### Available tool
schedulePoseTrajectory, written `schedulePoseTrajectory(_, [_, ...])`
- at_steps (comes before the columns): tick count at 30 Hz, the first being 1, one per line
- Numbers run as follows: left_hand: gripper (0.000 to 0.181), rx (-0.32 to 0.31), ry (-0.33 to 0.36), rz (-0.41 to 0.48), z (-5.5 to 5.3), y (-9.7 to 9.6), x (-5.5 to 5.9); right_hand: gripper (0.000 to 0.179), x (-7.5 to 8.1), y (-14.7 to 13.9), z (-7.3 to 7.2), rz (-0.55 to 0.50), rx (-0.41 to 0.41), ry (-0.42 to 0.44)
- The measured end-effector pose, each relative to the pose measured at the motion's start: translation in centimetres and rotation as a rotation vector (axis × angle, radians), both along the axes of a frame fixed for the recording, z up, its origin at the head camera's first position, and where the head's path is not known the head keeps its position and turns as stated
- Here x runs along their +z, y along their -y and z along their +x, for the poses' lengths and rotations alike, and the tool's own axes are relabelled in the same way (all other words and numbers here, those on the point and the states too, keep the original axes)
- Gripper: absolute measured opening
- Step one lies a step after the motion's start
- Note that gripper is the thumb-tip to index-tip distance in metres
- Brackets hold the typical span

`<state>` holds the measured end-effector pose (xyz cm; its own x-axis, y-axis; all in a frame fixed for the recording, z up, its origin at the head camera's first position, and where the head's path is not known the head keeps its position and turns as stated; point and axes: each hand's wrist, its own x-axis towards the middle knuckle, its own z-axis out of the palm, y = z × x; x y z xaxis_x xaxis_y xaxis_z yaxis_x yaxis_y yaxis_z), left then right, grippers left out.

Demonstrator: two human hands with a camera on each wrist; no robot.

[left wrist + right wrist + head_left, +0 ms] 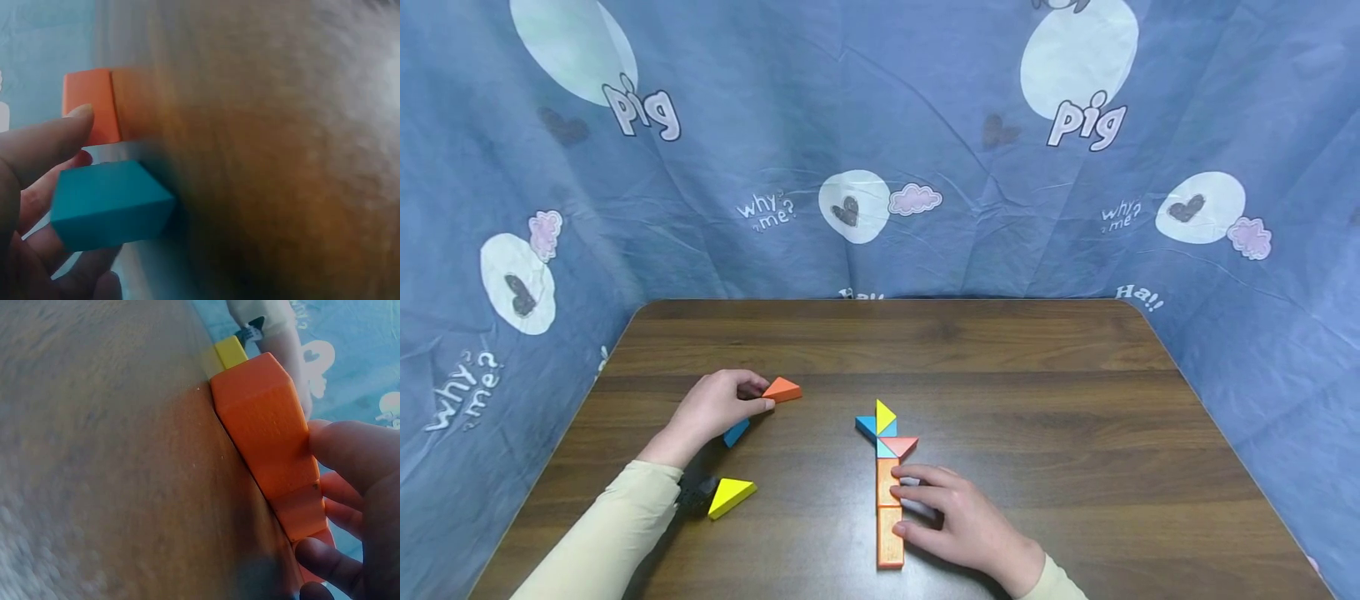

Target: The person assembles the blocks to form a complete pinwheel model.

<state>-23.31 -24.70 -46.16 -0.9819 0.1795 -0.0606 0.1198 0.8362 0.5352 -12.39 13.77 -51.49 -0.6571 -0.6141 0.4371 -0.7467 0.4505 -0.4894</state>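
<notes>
At the left of the table, my left hand (718,404) pinches one corner of an orange triangular block (784,390) between thumb and fingers. A blue triangular block (736,432) lies beneath that hand, partly hidden; the left wrist view shows the blue block (112,203) close by the fingers. My right hand (962,512) has its fingertips against the right side of two orange rectangular blocks, the upper one (887,482) and the lower one (890,535), set end to end. Above them lie a pink triangular block (899,446), a yellow one (884,418) and blue ones (867,427).
A loose yellow triangular block (730,497) lies beside the left forearm, near the dark wrist strap (698,493). The brown wooden table (1037,400) ends at a blue printed curtain (925,100) behind and at both sides.
</notes>
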Motion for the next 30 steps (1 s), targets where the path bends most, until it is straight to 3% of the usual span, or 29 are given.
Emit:
schedulePoseTrajectory(18, [0.018, 0.003, -0.100, -0.083, 0.0, 0.0, -0.7, 0.034, 0.2, 0.0, 0.0, -0.015, 0.012, -0.023])
schedulePoseTrajectory(23, [0.017, 0.010, -0.157, -0.069, 0.4, 0.1, -0.2, 0.034, 0.1, 0.0, 0.0, -0.020, 0.020, -0.014])
schedulePoseTrajectory(30, [0.016, 0.034, -0.206, -0.015, 1.7, -1.0, 1.5, 0.034, -0.1, 0.0, 0.0, -0.022, 0.018, -0.028])
